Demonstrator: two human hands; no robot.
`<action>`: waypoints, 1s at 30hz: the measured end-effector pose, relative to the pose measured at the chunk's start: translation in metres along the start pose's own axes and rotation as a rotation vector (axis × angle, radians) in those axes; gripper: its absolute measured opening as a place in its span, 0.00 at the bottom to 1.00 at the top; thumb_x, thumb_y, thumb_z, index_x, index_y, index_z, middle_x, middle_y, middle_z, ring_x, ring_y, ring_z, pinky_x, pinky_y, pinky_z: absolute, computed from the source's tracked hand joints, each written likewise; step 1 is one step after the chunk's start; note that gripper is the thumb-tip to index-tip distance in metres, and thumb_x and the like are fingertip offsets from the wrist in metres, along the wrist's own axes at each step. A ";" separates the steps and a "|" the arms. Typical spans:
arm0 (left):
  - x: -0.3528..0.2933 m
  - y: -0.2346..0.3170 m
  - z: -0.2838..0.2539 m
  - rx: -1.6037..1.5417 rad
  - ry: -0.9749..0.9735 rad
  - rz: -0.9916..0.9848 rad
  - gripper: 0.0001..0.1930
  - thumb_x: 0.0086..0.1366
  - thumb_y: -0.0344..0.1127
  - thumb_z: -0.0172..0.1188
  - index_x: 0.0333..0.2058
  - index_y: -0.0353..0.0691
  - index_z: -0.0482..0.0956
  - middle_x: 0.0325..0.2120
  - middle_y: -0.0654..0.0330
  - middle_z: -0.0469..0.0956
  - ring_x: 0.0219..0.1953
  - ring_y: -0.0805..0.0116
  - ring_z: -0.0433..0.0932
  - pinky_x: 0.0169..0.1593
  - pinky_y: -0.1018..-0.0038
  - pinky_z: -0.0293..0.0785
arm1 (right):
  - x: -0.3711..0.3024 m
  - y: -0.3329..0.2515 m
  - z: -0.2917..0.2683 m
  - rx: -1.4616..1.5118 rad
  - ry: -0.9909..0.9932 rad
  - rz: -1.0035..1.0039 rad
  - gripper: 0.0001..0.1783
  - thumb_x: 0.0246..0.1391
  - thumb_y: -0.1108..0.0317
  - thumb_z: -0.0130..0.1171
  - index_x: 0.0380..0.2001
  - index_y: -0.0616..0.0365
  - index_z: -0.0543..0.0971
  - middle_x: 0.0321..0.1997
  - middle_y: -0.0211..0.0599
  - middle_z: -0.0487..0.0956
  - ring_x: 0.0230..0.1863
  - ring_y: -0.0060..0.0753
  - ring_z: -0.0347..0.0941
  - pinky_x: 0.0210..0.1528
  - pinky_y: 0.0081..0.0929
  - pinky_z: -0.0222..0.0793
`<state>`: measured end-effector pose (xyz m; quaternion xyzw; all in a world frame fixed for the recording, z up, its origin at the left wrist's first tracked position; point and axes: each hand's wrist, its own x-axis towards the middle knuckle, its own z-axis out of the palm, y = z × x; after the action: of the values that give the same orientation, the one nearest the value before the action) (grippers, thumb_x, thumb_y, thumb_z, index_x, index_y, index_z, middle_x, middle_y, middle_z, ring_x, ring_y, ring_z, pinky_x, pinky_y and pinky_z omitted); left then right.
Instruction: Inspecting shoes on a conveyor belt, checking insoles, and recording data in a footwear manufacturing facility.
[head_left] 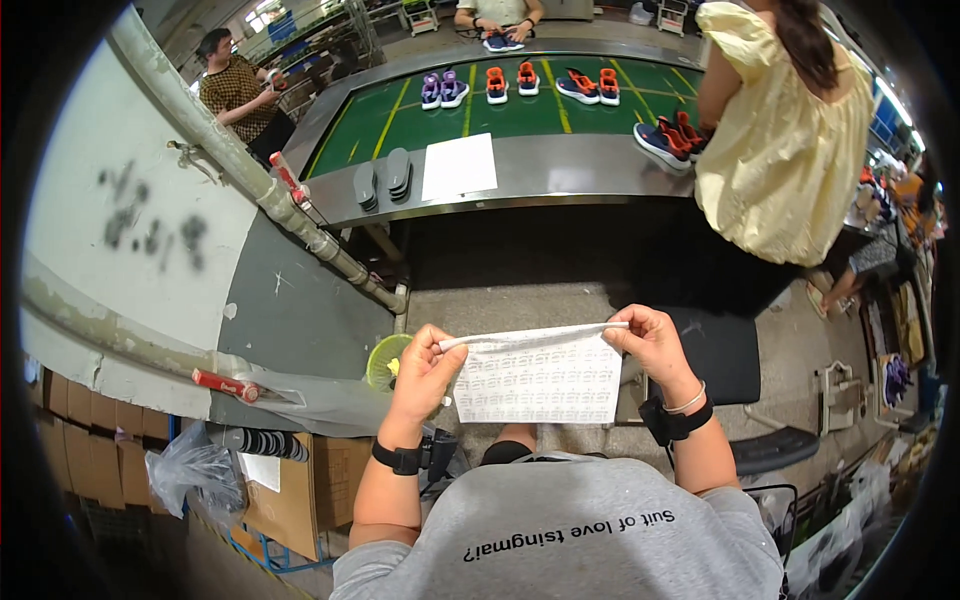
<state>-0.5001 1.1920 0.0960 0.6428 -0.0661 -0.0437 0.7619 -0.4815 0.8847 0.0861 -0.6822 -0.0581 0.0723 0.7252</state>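
Note:
A white sheet (540,385) with rows of small printed marks hangs between my hands, its top edge folded or curled over. My left hand (428,372) pinches the upper left corner between thumb and fingers. At the upper right corner, my right hand (648,343) grips the same edge, and the sheet is stretched level between them. Both wrists wear dark straps. Beyond the sheet, on the metal edge of the worktable, lie a blank white sheet (459,168) and grey insole-shaped pieces (398,173) in small stacks.
The green conveyor surface (420,125) carries purple shoes (445,90) and orange-and-navy shoes (590,88). A person in a yellow top (785,150) stands at the right. Below are a yellow-green basket (385,362), a black seat (715,350) and a cardboard box (340,480). Pipes run along the left wall.

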 end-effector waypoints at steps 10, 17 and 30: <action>0.137 -0.036 -0.054 0.043 0.173 -0.077 0.07 0.56 0.31 0.61 0.32 0.36 0.76 0.26 0.66 0.75 0.30 0.81 0.71 0.36 0.83 0.67 | 0.159 0.045 0.018 0.040 -0.003 -0.051 0.04 0.48 0.72 0.60 0.26 0.59 0.75 0.24 0.22 0.74 0.26 0.09 0.65 0.30 0.10 0.63; 0.257 -0.013 -0.110 0.522 0.022 0.123 0.06 0.56 0.31 0.60 0.29 0.36 0.75 0.24 0.68 0.73 0.28 0.81 0.69 0.33 0.83 0.65 | 0.299 -0.009 0.063 -0.661 -0.093 -0.436 0.21 0.38 0.64 0.66 0.37 0.58 0.74 0.36 0.32 0.75 0.42 0.30 0.68 0.46 0.27 0.61; 0.367 0.013 -0.172 0.736 0.227 -0.028 0.06 0.54 0.30 0.59 0.29 0.33 0.75 0.25 0.61 0.73 0.26 0.77 0.70 0.26 0.82 0.65 | 0.489 0.020 0.137 -0.463 -0.655 -0.328 0.12 0.46 0.65 0.59 0.30 0.62 0.76 0.28 0.40 0.76 0.29 0.38 0.70 0.37 0.29 0.65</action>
<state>-0.1112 1.3058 0.0966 0.8749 0.0161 0.0440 0.4820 -0.0265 1.1100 0.0679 -0.7497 -0.4074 0.1540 0.4982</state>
